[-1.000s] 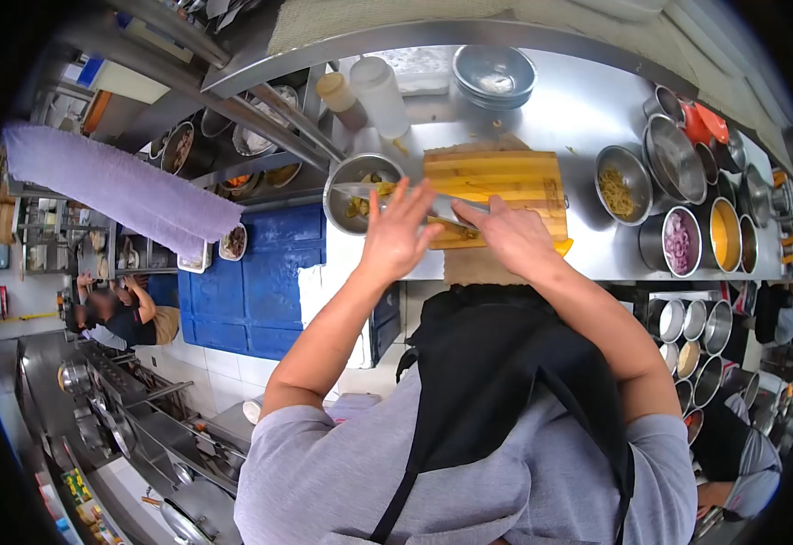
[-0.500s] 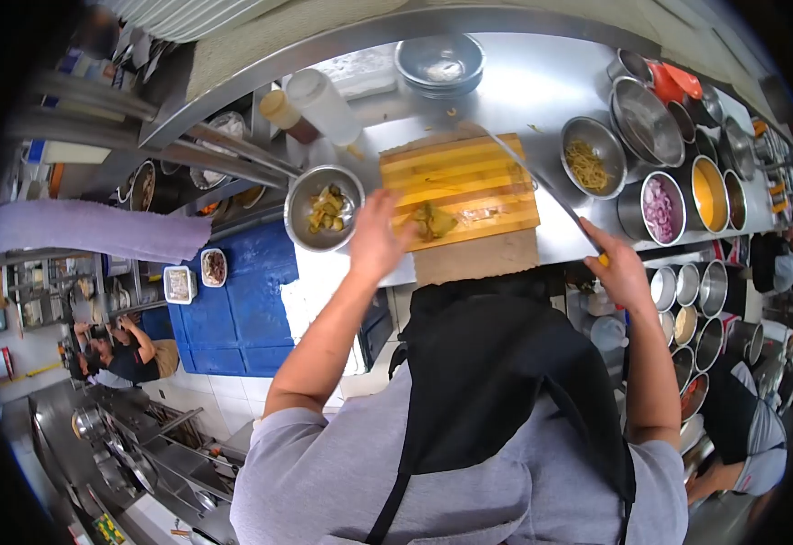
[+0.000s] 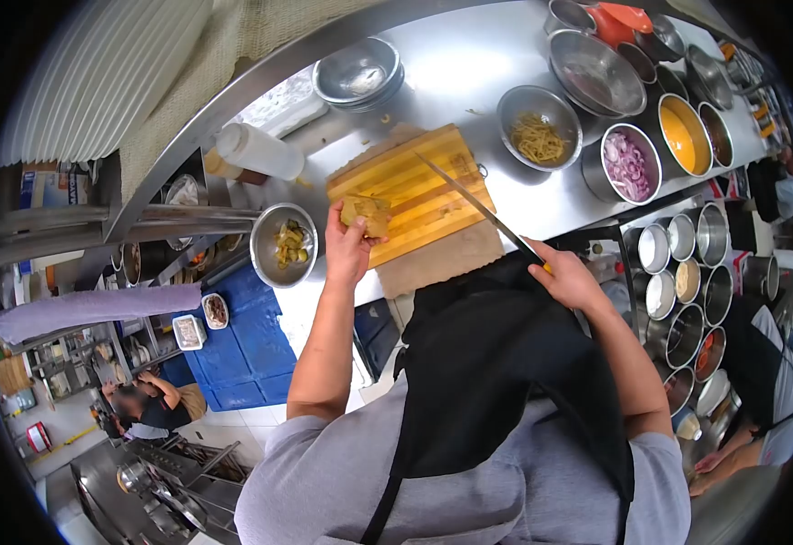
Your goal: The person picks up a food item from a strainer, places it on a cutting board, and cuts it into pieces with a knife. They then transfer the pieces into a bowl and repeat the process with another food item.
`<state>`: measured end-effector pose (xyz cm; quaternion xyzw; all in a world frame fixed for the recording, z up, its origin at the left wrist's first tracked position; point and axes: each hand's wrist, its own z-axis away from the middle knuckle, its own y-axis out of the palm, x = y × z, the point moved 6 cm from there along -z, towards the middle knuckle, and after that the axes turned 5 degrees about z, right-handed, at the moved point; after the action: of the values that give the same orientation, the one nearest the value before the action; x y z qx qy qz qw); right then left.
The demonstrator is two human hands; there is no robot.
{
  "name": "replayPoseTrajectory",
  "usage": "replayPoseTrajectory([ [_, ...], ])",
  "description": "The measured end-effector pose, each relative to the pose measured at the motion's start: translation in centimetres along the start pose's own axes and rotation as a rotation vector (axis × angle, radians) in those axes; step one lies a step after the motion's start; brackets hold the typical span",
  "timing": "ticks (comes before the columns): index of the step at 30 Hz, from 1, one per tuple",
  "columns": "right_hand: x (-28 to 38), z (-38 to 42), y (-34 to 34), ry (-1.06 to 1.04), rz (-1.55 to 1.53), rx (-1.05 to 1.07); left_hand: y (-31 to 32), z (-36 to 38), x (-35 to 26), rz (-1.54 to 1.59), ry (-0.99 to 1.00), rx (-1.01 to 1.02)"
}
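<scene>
The left hand (image 3: 349, 250) has its thumb and fingers clamped on a piece of yellow-green food (image 3: 366, 213), held over the left edge of the cutting board (image 3: 433, 182). The right hand (image 3: 567, 277) is closed around a knife (image 3: 474, 201), its blade slanting across the board's right side.

Left of the board, 1 metal bowl (image 3: 264, 250) contains chopped yellow-green pieces (image 3: 290, 245). On the other side, 1 bowl (image 3: 519, 104) contains thin yellow strips (image 3: 539, 141). Near it, 1 pot (image 3: 599, 177) brims with cut purple onion (image 3: 628, 168), and 1 pot (image 3: 678, 103) beside that has orange liquid (image 3: 681, 138). On a blue surface (image 3: 256, 331) sit 2 white tubs (image 3: 195, 345), 1 with dark contents, 1 with pale.
</scene>
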<state>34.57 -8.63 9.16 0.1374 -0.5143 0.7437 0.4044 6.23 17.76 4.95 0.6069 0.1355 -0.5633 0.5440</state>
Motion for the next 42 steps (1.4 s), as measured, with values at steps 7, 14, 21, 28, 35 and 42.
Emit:
replayPoseTrajectory([
  [7, 0.3, -1.1, 0.2, -0.031, -0.032, 0.159, 2.1, 1.0, 0.0, 0.157, -0.042, 0.024],
  [14, 0.2, -3.2, 3.0, -0.095, 0.017, 0.277, 2.5, 1.7, 0.1, 0.257, -0.064, 0.013],
  [21, -0.4, -3.4, 3.0, -0.094, 0.010, 0.218, 2.1, 1.2, -0.1, 0.066, 0.042, -0.229],
  [28, -0.7, -3.5, 2.7, -0.085, 0.070, 0.138, 2.3, 1.0, -0.6, -0.071, 0.063, -0.241],
  [35, -0.8, -3.6, 2.4, -0.014, -0.008, 0.134, 2.7, 0.3, 0.1, 0.034, -0.057, -0.309],
  [42, 0.2, -3.5, 2.0, -0.042, 0.052, 0.070, 4.0, 0.2, -1.3, -0.870, 0.266, -0.269],
])
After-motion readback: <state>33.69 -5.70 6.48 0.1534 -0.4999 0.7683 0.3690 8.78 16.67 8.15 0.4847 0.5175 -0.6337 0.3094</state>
